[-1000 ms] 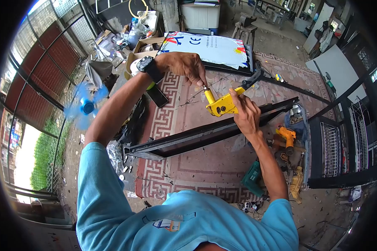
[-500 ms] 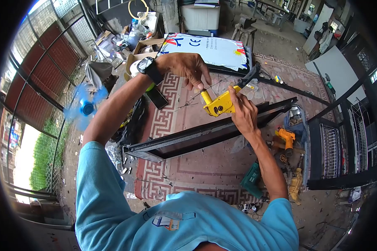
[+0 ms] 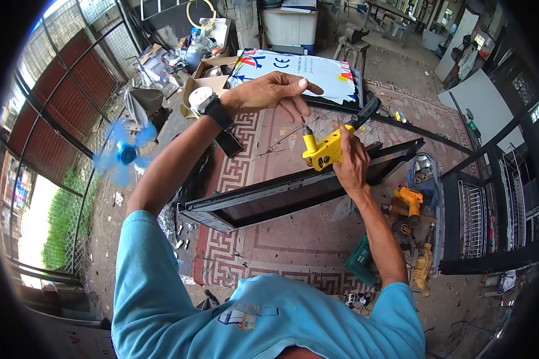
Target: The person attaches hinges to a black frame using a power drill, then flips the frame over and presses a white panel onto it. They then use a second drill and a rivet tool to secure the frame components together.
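Observation:
My right hand [image 3: 353, 161] grips a yellow hand riveter [image 3: 323, 149] by its body. One black-gripped handle [image 3: 366, 112] of the riveter points up to the right, and its nose with a thin metal tip faces up. My left hand [image 3: 275, 94] is just above that nose, fingers apart, with nothing visible in them. A watch [image 3: 203, 100] is on the left wrist. Below the riveter, a black metal frame [image 3: 269, 200] with a dark panel lies slantwise over the patterned work surface [image 3: 293, 251].
A boxed panel [image 3: 299, 72] lies at the far side. A phone [image 3: 228, 143] lies left of the riveter. A blue fan [image 3: 126, 153] spins at left. An orange drill [image 3: 409, 202] and a green power tool [image 3: 360, 262] lie at right. Black window frames [image 3: 491, 263] stand beyond them.
My left hand has lifted off the riveter's nose and opened, uncovering the thin metal tip. The riveter in my right hand has shifted slightly to the right.

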The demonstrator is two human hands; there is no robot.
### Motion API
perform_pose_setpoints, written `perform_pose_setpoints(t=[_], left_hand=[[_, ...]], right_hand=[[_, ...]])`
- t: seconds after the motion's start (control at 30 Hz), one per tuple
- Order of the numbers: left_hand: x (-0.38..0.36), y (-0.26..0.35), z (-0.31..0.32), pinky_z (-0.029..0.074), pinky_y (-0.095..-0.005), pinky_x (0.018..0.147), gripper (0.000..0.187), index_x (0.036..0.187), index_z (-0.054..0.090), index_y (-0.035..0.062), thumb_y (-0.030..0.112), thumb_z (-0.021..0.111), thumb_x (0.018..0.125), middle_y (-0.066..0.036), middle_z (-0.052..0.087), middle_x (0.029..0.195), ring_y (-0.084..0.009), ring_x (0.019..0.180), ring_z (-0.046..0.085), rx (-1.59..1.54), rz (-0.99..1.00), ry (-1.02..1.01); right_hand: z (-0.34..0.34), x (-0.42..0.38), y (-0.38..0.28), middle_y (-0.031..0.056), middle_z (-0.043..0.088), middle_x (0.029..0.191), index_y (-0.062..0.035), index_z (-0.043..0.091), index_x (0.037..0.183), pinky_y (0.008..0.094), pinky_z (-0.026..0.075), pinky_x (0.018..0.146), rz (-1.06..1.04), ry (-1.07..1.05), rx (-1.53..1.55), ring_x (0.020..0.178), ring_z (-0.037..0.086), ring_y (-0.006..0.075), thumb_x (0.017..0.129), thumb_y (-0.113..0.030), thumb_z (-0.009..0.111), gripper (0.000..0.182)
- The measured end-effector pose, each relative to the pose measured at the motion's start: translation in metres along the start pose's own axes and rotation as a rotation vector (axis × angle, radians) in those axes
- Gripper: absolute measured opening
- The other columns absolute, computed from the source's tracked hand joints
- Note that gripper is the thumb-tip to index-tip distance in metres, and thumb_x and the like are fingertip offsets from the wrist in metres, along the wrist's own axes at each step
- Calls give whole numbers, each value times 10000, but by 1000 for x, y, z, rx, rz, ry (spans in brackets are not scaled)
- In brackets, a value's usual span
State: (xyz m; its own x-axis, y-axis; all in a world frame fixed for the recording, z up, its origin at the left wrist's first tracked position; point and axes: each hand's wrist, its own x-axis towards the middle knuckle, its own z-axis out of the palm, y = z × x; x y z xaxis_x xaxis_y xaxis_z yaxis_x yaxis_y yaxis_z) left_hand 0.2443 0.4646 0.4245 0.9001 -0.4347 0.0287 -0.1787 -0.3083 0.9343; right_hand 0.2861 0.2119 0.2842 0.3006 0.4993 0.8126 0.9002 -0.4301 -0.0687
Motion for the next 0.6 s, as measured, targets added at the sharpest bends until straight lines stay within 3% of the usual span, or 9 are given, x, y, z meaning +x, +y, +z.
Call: perform_pose_setpoints(t=[0.03,0.07,0.17,0.3,0.4,0.47,0.5,0.57,0.6], left_hand=[[6,-10,0,557,-281,714,563,1243,517,-36,438,476,942,-175,651,996,-197,836,671,-121,-86,126],[11,-24,4,546,-312,789,689,1280,476,-40,548,400,930,-201,643,1011,-238,915,658,42,-54,168],[37,-39,23,520,-357,860,807,1337,390,-56,605,462,879,-240,599,1115,-287,1066,595,105,-12,226],[76,-19,60,475,-386,933,964,1415,206,-59,644,511,830,-285,515,1214,-325,1186,500,-124,-46,130],[102,-28,89,501,-330,846,888,1393,268,-68,533,609,836,-240,563,1142,-265,1066,569,-133,-88,201],[113,-40,95,493,-273,682,754,1355,345,-77,316,697,816,-171,619,989,-182,834,603,-265,-77,341],[111,-37,97,493,-273,682,754,1355,345,-77,316,697,816,-171,619,989,-182,834,603,-266,-84,335],[102,-23,94,438,-250,543,643,1318,405,-71,147,680,780,-95,615,813,-120,621,542,-314,-3,631],[101,-23,87,433,-235,502,645,1334,388,-60,107,652,769,-70,586,728,-123,556,532,-296,51,676]], right_hand=[[1,5,-1,146,612,1081,-99,282,1429,389,509,749,-53,110,-3,933,597,325,587,121,680,958],[4,2,1,152,600,1110,-86,299,1413,408,508,779,-43,91,25,920,596,342,593,127,677,927],[7,-2,8,164,584,1176,-81,301,1401,414,506,800,-72,78,107,946,594,356,601,119,686,910],[8,-5,14,181,531,1282,-63,321,1354,411,504,830,-214,105,298,1001,595,364,625,65,720,840],[8,-14,17,168,589,1127,-65,326,1348,399,513,764,-228,84,293,891,605,330,618,-11,766,854],[9,-18,22,132,596,925,-58,321,1353,378,515,652,-245,62,276,716,593,282,592,-68,806,902],[8,-19,21,132,596,925,-58,321,1353,378,515,652,-237,61,277,716,593,282,592,-68,806,902],[8,-19,16,120,602,868,-20,312,1351,366,517,609,-177,100,198,662,596,264,609,-78,802,891],[8,-17,16,114,608,832,14,303,1347,353,515,580,-143,96,209,628,595,257,647,-114,794,864]])
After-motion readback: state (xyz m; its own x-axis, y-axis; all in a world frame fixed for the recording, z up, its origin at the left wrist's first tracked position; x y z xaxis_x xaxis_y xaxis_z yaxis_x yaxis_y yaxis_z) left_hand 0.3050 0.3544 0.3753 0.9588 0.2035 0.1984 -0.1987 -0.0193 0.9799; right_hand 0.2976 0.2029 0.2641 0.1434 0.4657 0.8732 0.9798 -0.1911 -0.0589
